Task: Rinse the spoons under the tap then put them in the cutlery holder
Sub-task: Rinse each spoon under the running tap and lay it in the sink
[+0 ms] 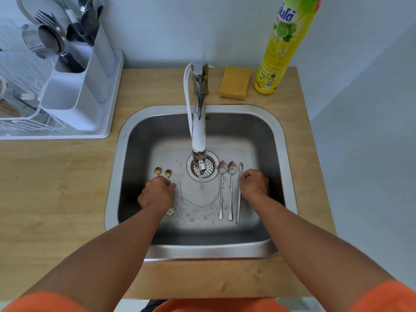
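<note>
Wooden surface [67,176], sink [281,136], tap [199,131] running. Left hand [156,193] fingers curling over gold spoons [168,173]; right hand [253,183] fingers pinching slim spoon [238,199]. Lifting each by handle, bowl under stream, then cutlery holder [74,102].

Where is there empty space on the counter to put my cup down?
The wooden counter is bare left of the sink, in front of the white drying rack. A small bare bit sits between the tap base and the rack. The back right is crowded: yellow sponge and soap bottle.
</note>
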